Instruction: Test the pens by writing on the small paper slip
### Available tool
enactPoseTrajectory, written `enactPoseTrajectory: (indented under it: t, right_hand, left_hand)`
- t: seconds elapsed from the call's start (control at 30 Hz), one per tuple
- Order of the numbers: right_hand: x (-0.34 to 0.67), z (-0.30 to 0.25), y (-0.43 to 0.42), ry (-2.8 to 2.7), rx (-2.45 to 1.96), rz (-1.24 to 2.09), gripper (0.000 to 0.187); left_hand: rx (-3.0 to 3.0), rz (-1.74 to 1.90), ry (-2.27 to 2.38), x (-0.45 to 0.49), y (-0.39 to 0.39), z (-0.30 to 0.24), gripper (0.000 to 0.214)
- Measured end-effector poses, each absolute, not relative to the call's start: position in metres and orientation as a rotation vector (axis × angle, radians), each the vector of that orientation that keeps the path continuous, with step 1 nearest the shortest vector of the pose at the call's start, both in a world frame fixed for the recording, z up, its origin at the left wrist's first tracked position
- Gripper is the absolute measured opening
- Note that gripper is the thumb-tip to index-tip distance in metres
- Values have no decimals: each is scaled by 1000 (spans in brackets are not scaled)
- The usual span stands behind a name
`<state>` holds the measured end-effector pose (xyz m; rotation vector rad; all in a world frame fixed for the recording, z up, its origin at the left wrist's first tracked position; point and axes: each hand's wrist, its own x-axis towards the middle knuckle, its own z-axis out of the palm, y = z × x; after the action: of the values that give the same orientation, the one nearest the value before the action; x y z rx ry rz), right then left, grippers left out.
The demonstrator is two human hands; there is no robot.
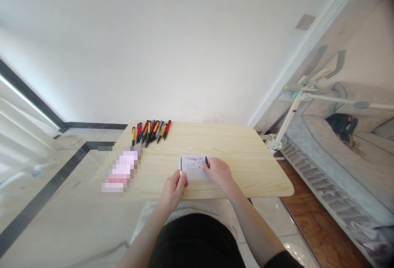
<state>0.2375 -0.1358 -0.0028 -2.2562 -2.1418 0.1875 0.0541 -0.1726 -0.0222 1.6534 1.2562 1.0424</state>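
A white sheet of paper [194, 174] with dark scribbles lies near the table's front edge. My left hand [172, 189] is closed at its left side, thumb and fingers pinching a slim stick [181, 163] that looks like a pen refill, black above and white by the fingertips. At the sheet's right side, my right hand [219, 171] is closed round a short black pen part [206, 161]; only its upper end shows, and the fist hides the rest.
Several pens [150, 130] in red, yellow and black lie in a group at the back left of the wooden table [234, 145]. A blurred-out pinkish object [123, 169] is at the left edge. A wall stands behind; a grey sofa [320, 136] is to the right.
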Motion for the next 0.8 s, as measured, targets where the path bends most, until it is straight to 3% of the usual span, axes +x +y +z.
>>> enactPoseTrajectory:
  t: [0.37,0.8]
  right_hand:
    - [241,-7,-135,-2156,-2227,152,38]
    - [257,-27,-144,-1885,-1928,71,29]
  left_hand:
    - [1628,1075,1254,53,-173,-25,35]
    - [1529,1148,1230,51,-171,-30,41]
